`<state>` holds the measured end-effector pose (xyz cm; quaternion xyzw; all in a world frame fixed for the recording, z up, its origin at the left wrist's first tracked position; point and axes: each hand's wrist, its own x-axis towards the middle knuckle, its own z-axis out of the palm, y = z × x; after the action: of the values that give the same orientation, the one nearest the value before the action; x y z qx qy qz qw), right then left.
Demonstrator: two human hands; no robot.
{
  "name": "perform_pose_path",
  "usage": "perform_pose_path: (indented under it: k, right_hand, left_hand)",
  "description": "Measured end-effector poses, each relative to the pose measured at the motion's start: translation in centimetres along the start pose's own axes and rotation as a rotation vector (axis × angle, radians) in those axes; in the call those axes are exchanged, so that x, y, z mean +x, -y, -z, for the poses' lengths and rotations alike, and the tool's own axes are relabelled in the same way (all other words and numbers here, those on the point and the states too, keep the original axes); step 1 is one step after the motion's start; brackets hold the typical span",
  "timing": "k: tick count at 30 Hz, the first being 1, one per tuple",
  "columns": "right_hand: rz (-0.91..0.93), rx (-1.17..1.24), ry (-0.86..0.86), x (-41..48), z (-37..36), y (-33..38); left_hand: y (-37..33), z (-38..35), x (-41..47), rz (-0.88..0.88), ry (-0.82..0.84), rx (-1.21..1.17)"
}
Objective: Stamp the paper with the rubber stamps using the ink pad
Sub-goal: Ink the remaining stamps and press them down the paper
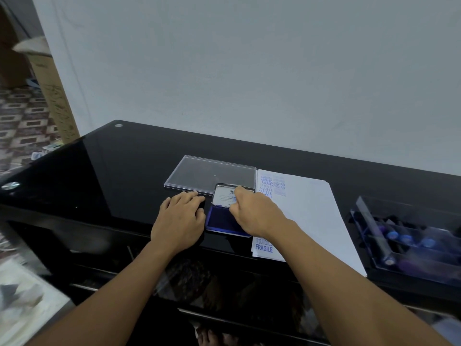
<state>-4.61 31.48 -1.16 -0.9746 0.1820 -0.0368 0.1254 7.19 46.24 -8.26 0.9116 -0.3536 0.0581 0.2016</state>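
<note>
The ink pad [218,219] lies open on the dark surface [119,176], at the left edge of the paper [306,213], close enough to touch or overlap it. Its lid [223,196] stands tilted up at the far side, with the label inside showing. The right hand [249,212] reaches over the pad with fingers curled, pinching the lid's top edge near its right corner; whether it is swinging the lid open or closed cannot be told. The left hand [183,216] lies flat on the surface just beside the pad's left edge, fingers straight and holding nothing, most likely bracing the base so it does not slide while the lid is moved. The paper already carries blue prints down its left side: AMENDED, SAMPLE, FRAGILE. The stamps [405,238] sit in a clear tray [369,221] well to the right, beyond the paper, none in hand. A clear cover [209,173] lies flat behind the pad, out of the way, probably the tray's
</note>
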Motion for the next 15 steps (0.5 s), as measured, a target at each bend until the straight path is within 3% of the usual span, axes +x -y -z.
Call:
perform_pose_path:
  k: [15]
  right_hand:
    - [0.007,0.105,0.031,0.09,-0.07,-0.88]
  left_hand:
    - [0.03,-0.03,-0.07,0.004,0.012,0.003]
